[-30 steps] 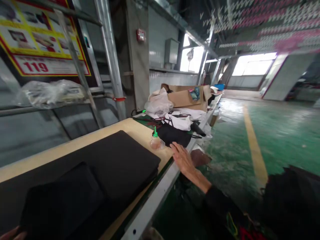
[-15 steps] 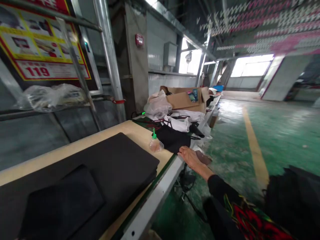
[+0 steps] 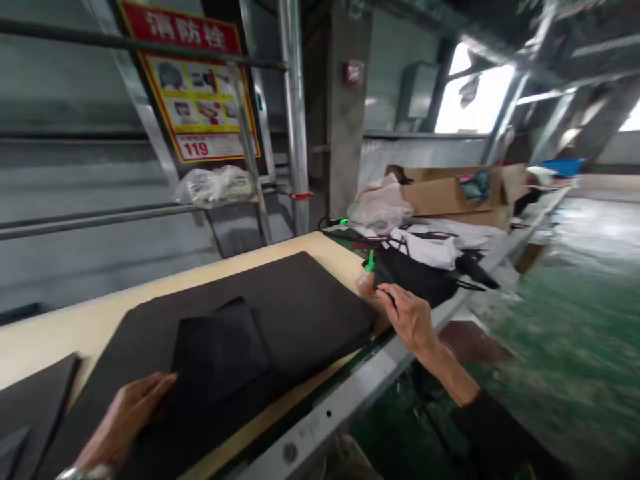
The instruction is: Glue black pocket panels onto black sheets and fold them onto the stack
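My left hand (image 3: 133,413), a watch at its wrist, is at the lower left with its fingers pinched at the near edge of a small black fabric piece (image 3: 220,353). That piece lies on a stack of larger black sheets (image 3: 305,307). My right hand (image 3: 410,320) is over the table's front edge, its fingers closed; what they hold, if anything, I cannot make out. Just left of its fingertips stands a squeeze bottle (image 3: 367,281) with a green nozzle, its lower part blurred. Right behind this hand lies a black cloth item (image 3: 417,272) with straps.
More black sheets (image 3: 37,400) lie at the left end of the pale tabletop (image 3: 110,313). Beyond the black cloth are white cloth (image 3: 430,248), a plastic bag (image 3: 383,203) and an open cardboard box (image 3: 445,197). Metal posts (image 3: 295,120) rise behind the table.
The view has swung left. My left hand has come into view at the small fabric piece. My right hand has moved from the black cloth item's edge toward the bottle.
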The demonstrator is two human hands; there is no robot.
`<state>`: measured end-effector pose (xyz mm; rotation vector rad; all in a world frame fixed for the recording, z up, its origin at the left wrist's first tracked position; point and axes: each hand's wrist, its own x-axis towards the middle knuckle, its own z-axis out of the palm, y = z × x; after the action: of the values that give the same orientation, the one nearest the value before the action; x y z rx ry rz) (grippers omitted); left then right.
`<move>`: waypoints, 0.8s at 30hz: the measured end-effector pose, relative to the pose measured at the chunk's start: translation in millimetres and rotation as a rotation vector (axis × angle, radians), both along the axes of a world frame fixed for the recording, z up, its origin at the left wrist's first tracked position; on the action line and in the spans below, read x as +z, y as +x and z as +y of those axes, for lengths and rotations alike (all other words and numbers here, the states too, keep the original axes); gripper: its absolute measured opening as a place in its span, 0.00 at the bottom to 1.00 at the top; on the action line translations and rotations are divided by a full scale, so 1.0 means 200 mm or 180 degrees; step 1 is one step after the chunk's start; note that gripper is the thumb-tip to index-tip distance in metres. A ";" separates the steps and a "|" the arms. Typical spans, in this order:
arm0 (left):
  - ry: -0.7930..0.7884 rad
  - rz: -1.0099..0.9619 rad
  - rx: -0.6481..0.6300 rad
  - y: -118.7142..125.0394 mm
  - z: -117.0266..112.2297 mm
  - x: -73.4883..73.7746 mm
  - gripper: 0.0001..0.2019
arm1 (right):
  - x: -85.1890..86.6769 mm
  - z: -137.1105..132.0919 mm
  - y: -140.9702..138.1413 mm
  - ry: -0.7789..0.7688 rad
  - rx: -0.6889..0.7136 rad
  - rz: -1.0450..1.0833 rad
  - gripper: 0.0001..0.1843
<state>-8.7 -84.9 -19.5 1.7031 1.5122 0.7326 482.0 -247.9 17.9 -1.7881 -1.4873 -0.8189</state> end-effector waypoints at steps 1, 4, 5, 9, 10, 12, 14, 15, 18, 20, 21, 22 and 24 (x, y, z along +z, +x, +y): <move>-0.0148 -0.0156 -0.0013 -0.01 0.00 -0.01 0.39 | 0.00 0.09 -0.12 -0.0048 0.0153 -0.0057 0.17; -0.0319 -0.0421 0.0008 -0.04 0.01 -0.03 0.34 | -0.04 0.35 -0.51 -0.0453 0.0834 -0.0283 0.13; -0.0309 -0.0452 -0.0009 -0.04 0.02 -0.03 0.32 | -0.05 0.41 -0.62 -0.0642 0.1130 -0.0415 0.11; -0.0265 -0.0403 -0.0022 -0.06 0.02 -0.03 0.29 | -0.11 0.51 -0.90 -0.1315 0.2226 -0.1015 0.08; -0.0270 -0.0369 -0.0002 -0.06 0.02 -0.03 0.29 | -0.12 0.50 -0.92 -0.1407 0.2372 -0.1085 0.09; -0.0233 -0.0299 0.0030 -0.07 0.01 -0.03 0.29 | -0.13 0.47 -0.91 -0.1486 0.2449 -0.1043 0.10; -0.0244 -0.0314 -0.0031 -0.08 -0.01 -0.03 0.28 | -0.13 0.43 -0.87 -0.1440 0.2420 -0.0819 0.11; -0.0262 -0.0333 -0.0062 -0.08 -0.02 -0.02 0.28 | -0.14 0.41 -0.85 -0.1398 0.2402 -0.0682 0.12; -0.0315 -0.0312 -0.0100 -0.11 -0.05 -0.02 0.29 | -0.16 0.35 -0.84 -0.1304 0.2376 -0.0381 0.14; -0.0362 -0.0234 -0.0079 -0.12 -0.07 -0.01 0.30 | -0.18 0.32 -0.87 -0.1247 0.2350 -0.0262 0.13; -0.0394 -0.0198 -0.0061 -0.12 -0.09 0.00 0.30 | -0.18 0.30 -0.90 -0.1195 0.2354 -0.0219 0.13; -0.0446 -0.0180 -0.0036 -0.13 -0.10 0.01 0.30 | -0.19 0.29 -0.92 -0.1117 0.2368 -0.0194 0.12; -0.0586 -0.0154 0.0046 -0.14 -0.13 0.03 0.31 | -0.17 0.26 -0.94 -0.0953 0.2423 -0.0201 0.12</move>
<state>-35.8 -111.6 -13.6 1.5286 1.5114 0.6174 293.5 -196.2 -16.5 -1.2074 -2.2022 -0.2725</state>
